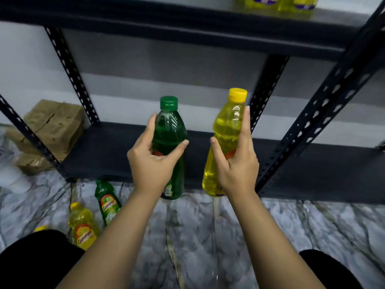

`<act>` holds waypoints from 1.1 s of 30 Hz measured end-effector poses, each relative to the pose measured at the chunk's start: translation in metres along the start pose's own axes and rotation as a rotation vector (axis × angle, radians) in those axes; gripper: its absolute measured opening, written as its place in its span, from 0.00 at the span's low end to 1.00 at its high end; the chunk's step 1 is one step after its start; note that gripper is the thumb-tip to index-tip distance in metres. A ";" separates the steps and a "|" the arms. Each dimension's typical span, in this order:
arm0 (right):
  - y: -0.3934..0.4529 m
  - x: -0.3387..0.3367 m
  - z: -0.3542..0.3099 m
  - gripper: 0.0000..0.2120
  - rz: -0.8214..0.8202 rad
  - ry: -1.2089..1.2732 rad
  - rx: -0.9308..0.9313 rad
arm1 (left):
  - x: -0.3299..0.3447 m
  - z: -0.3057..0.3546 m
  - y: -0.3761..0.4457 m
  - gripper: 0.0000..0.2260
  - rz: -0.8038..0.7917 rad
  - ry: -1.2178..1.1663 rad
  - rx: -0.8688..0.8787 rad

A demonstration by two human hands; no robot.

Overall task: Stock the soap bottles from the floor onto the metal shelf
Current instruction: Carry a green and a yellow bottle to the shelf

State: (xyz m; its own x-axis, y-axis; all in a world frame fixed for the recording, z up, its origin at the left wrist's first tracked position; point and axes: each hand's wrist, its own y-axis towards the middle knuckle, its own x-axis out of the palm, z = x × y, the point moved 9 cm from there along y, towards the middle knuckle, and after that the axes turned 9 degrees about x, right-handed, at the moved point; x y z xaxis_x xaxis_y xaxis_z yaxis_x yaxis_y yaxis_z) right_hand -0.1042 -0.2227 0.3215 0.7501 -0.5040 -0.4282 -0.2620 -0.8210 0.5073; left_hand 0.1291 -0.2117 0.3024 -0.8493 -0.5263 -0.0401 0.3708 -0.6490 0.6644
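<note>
My left hand (pixel 151 161) grips a green soap bottle (pixel 169 130) with a green cap, held upright in front of the dark metal shelf (pixel 100 151). My right hand (pixel 237 163) grips a yellow soap bottle (pixel 228 126) with a yellow cap, tilted slightly. Both bottles hang in the air just before the bottom shelf board, bases near its front edge. On the marble floor at lower left stand another green bottle (pixel 107 202) and a yellow bottle (pixel 83 226). Yellow bottles (pixel 281 2) stand on the upper shelf at top right.
Brown paper-wrapped packages (pixel 52 126) are stacked at the left end of the shelf and beside it. Perforated black uprights (pixel 316 113) frame the shelf on the right. My knees in black (pixel 31 259) sit at both lower corners. The floor (pixel 208 236) is grey marble.
</note>
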 end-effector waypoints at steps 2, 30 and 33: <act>0.018 -0.023 -0.028 0.41 0.016 0.040 -0.066 | -0.002 0.035 0.027 0.40 0.019 -0.010 0.056; 0.275 -0.045 -0.257 0.41 0.385 -0.013 -0.338 | 0.041 0.215 0.341 0.36 0.192 0.152 0.524; 0.289 -0.036 -0.241 0.41 0.410 0.001 -0.261 | 0.051 0.187 0.353 0.36 0.232 0.156 0.493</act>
State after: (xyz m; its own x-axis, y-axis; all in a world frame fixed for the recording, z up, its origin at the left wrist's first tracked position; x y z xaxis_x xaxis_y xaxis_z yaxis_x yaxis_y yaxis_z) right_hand -0.0603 -0.3775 0.6636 0.6178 -0.7713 -0.1531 -0.3748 -0.4600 0.8050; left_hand 0.1461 -0.3651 0.6747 -0.6870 -0.7238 0.0636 0.2899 -0.1927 0.9374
